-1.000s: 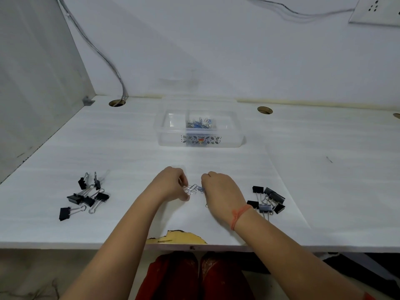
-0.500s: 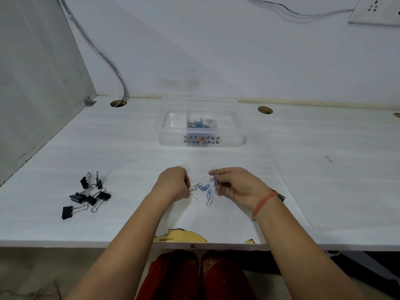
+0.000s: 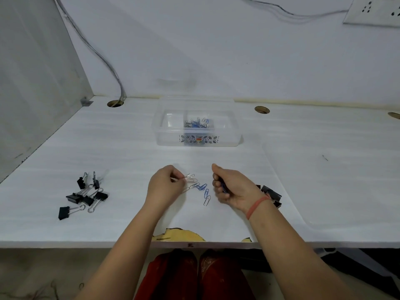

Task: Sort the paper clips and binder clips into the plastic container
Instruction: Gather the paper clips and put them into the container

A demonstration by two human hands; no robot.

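Left hand [image 3: 166, 185] pinches silver paper clips [image 3: 190, 177]; right hand [image 3: 234, 189] curls round blue paper clips [image 3: 223, 187]. Loose clips [image 3: 205, 192] lie on the desk [image 3: 129, 152] between the hands. Container [image 3: 164, 135] stands farther back, binder clips [image 3: 86, 194] off left.

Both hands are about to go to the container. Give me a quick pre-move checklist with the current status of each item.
1. Left hand pinches silver paper clips firmly: ok.
2. Right hand grips blue paper clips: ok; how many, cannot tell.
3. Plastic container open on top, nothing between it and the hands: ok.
4. All paper clips picked up: not ok, loose clips lie between the hands.
5. Binder clips sorted: not ok, left pile and right pile sit on the table.
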